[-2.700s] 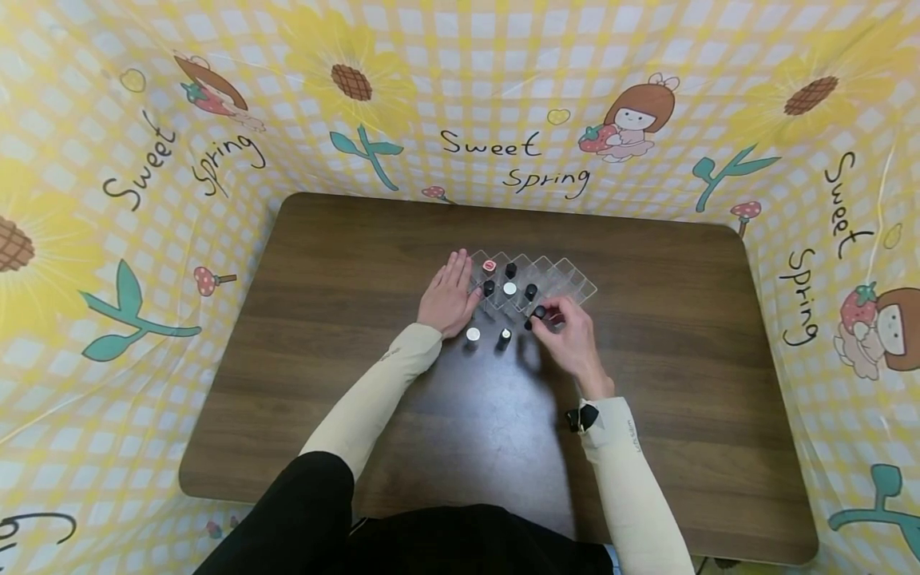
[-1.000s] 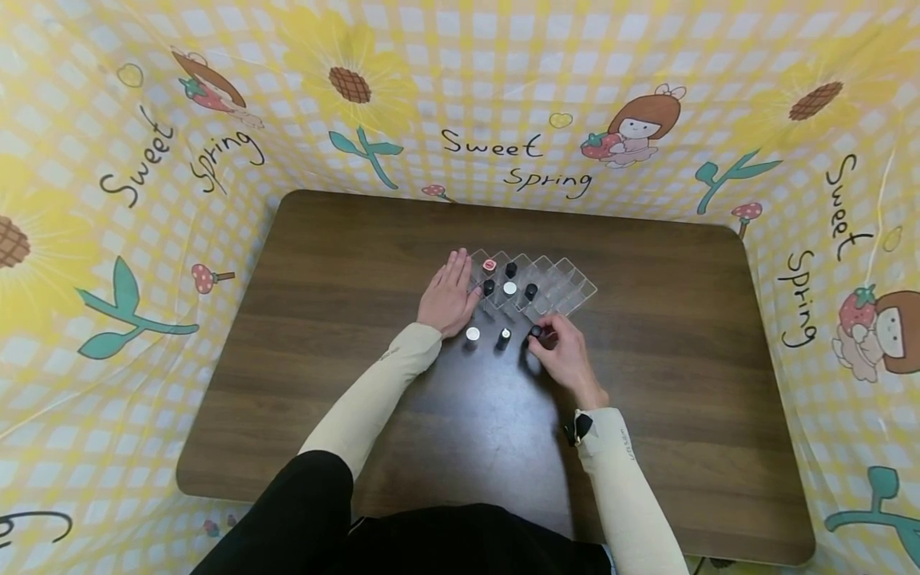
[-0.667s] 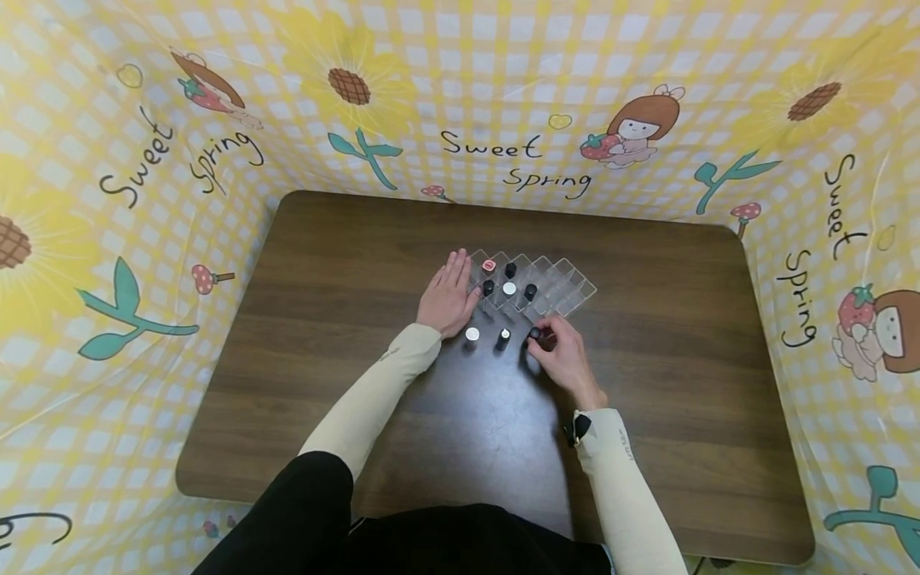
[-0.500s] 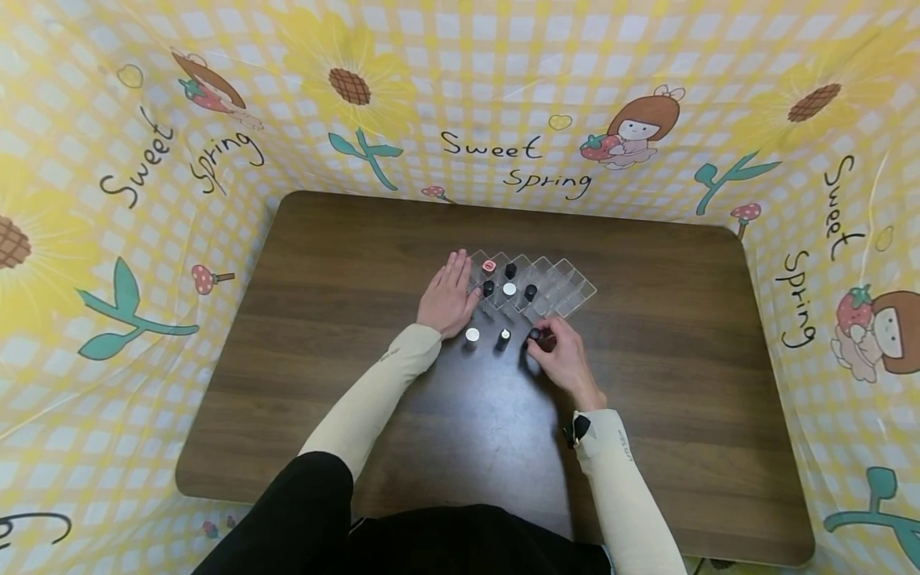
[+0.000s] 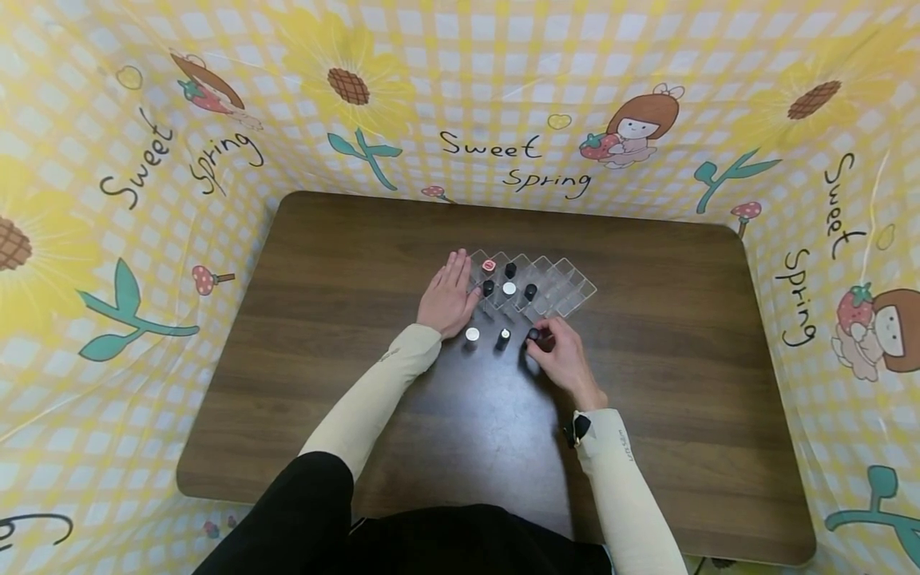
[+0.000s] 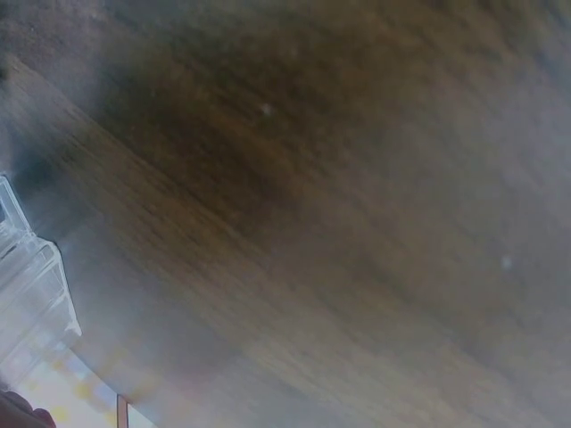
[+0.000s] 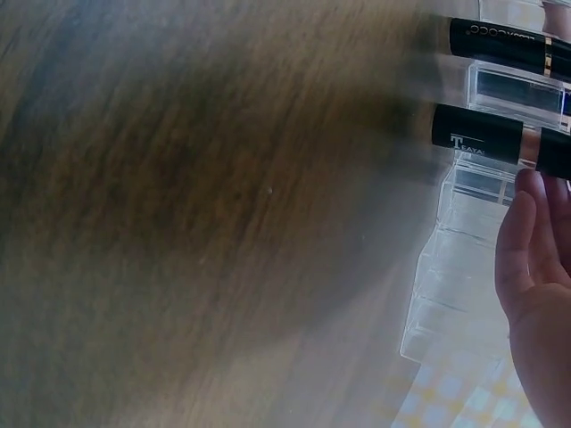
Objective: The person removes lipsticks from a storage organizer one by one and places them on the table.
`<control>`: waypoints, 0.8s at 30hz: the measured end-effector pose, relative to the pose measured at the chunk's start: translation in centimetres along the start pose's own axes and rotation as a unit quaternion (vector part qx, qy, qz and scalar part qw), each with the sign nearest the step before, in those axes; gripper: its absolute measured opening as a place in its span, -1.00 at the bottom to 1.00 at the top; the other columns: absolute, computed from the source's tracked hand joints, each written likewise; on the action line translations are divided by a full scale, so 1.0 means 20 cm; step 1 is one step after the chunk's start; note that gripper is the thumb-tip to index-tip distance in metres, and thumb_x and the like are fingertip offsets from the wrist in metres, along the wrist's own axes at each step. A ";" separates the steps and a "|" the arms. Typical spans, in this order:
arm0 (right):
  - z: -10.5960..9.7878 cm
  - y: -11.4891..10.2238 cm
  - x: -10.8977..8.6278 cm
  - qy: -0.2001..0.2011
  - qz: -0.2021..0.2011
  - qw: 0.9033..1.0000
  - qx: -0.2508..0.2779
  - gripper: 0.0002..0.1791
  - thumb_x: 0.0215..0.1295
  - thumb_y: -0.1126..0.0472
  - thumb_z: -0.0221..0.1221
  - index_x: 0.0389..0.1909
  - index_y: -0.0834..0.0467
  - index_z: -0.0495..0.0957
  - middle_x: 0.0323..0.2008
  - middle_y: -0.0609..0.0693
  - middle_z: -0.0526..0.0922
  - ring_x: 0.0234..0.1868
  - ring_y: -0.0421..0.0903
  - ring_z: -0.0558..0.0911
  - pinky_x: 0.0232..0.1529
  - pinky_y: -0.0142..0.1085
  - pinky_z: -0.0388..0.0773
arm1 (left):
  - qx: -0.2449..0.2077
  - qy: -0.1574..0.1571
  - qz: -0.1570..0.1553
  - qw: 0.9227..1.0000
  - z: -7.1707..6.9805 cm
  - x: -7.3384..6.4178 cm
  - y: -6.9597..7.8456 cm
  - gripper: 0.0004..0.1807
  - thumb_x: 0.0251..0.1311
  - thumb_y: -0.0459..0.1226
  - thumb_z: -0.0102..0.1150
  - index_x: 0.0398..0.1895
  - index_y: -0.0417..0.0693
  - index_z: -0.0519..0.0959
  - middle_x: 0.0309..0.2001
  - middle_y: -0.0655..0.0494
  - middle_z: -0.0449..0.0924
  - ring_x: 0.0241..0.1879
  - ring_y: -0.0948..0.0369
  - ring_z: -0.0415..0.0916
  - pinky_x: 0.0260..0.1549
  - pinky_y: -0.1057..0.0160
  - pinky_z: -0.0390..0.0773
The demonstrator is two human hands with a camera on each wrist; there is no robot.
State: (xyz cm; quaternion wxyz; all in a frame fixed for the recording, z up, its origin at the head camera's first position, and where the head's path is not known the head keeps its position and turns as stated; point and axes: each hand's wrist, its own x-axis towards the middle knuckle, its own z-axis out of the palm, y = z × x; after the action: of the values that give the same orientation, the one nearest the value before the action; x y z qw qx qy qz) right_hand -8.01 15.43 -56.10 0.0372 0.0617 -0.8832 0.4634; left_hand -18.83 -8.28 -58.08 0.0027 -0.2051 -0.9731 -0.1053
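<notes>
Worktop (image 5: 338,319): one, brown wood grain, rounded corners.
Organizer (image 5: 577,286): one, clear, many compartments; exact number not legible at this size.
Tubes, total: eight; five in the organizer, three on its near side.
Tubes in organizer: one red-topped tube (image 5: 489,267), one white-topped tube (image 5: 509,289), three black tubes (image 5: 511,271); two sit in the farther row, three in the nearer, all toward the left end.
Tubes in front: one silver-white tube (image 5: 472,340), one dark tube (image 5: 502,341), one black lettered tube (image 7: 477,134), in a loose row, well apart from each other.
Right hand (image 5: 564,351): one; grip pinching the black lettered tube, thumb and fingers near its pinkish band. Tube upright, just in front of the organizer, rightmost of three.
Left hand (image 5: 447,299): one; grip released, fingers straight, lying along the organizer's left end.
Sleeves (image 5: 374,403): two, cream.
Backdrop (image 5: 402,48): yellow-and-white check; two sunflowers on the rear face.
</notes>
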 end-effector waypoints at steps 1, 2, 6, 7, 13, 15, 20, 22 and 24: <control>0.00 0.00 0.00 0.000 0.000 1.000 0.000 -0.75 0.07 0.32 0.29 -0.20 0.25 0.55 -0.25 0.11 0.60 -0.29 0.02 0.63 -0.20 -0.18 0.57 | -0.001 0.001 0.000 1.000 0.00 0.00 0.00 -0.27 0.47 0.07 -0.48 0.54 -0.17 -0.11 0.57 -0.01 -0.27 0.56 0.09 -0.32 0.50 0.11 -0.07; 0.00 0.00 0.00 -0.001 0.001 1.000 0.000 -0.74 0.07 0.32 0.30 -0.19 0.25 0.55 -0.25 0.11 0.60 -0.29 0.01 0.63 -0.20 -0.19 0.57 | -0.001 0.000 -0.001 1.000 0.00 0.00 0.00 -0.27 0.46 0.07 -0.48 0.54 -0.17 -0.11 0.57 -0.01 -0.27 0.56 0.09 -0.32 0.50 0.12 -0.07; 0.00 0.00 0.00 -0.003 0.004 1.000 0.005 -0.72 0.08 0.33 0.30 -0.16 0.25 0.55 -0.25 0.11 0.60 -0.29 0.01 0.63 -0.21 -0.22 0.58 | -0.003 0.000 -0.002 1.000 0.00 0.00 0.00 -0.27 0.46 0.07 -0.47 0.54 -0.17 -0.11 0.57 -0.01 -0.27 0.56 0.09 -0.33 0.51 0.13 -0.10; 0.00 0.00 0.00 -0.004 0.004 1.000 0.006 -0.72 0.08 0.33 0.30 -0.16 0.25 0.55 -0.25 0.11 0.60 -0.29 0.01 0.62 -0.22 -0.23 0.57 | -0.003 0.000 -0.003 1.000 0.00 0.00 0.00 -0.27 0.46 0.07 -0.47 0.54 -0.17 -0.11 0.57 0.00 -0.27 0.56 0.10 -0.33 0.51 0.13 -0.10; -0.01 0.00 0.00 -0.007 -0.002 1.000 0.003 -0.70 0.09 0.32 0.31 -0.13 0.26 0.55 -0.25 0.13 0.59 -0.28 0.02 0.61 -0.23 -0.21 0.57 | -0.002 0.003 -0.001 1.000 0.00 0.00 0.00 -0.27 0.46 0.06 -0.45 0.53 -0.19 -0.08 0.57 -0.02 -0.24 0.56 0.09 -0.31 0.50 0.11 -0.05; -0.01 0.00 0.00 -0.009 -0.004 1.000 0.002 -0.68 0.08 0.31 0.33 -0.12 0.27 0.55 -0.25 0.14 0.59 -0.28 0.03 0.61 -0.22 -0.19 0.58 | -0.002 0.001 -0.001 1.000 0.00 0.00 0.00 -0.27 0.46 0.06 -0.44 0.53 -0.19 -0.09 0.57 -0.03 -0.24 0.56 0.08 -0.31 0.49 0.11 -0.04; -0.01 0.00 0.00 -0.007 -0.007 1.000 0.006 -0.63 0.09 0.26 0.36 -0.09 0.31 0.55 -0.26 0.16 0.60 -0.27 0.04 0.61 -0.20 -0.15 0.59 | -0.001 -0.004 -0.002 1.000 -0.01 -0.01 0.00 -0.27 0.47 0.06 -0.46 0.53 -0.18 -0.10 0.57 -0.02 -0.27 0.56 0.09 -0.32 0.50 0.12 -0.06; -0.01 -0.01 0.00 -0.002 -0.010 1.000 0.013 -0.63 0.11 0.26 0.35 -0.09 0.33 0.55 -0.26 0.17 0.60 -0.27 0.05 0.61 -0.21 -0.15 0.59 | 0.001 -0.003 -0.002 1.000 -0.01 -0.01 0.00 -0.27 0.47 0.06 -0.46 0.53 -0.18 -0.10 0.57 -0.02 -0.27 0.56 0.08 -0.31 0.50 0.12 -0.05; -0.02 -0.01 0.01 0.004 -0.014 1.000 0.020 -0.64 0.12 0.26 0.34 -0.09 0.34 0.55 -0.26 0.17 0.61 -0.27 0.04 0.61 -0.23 -0.17 0.60 | 0.002 -0.004 -0.001 1.000 -0.02 -0.01 0.01 -0.27 0.47 0.06 -0.46 0.53 -0.19 -0.10 0.57 -0.02 -0.27 0.56 0.08 -0.31 0.50 0.11 -0.05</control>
State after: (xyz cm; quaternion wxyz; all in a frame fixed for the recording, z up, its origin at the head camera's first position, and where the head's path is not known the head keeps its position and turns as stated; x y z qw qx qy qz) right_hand -8.10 15.62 -55.75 0.0454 0.0729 -0.8725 0.4809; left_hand -18.64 -8.26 -57.73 -0.0010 -0.2042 -0.9736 -0.1024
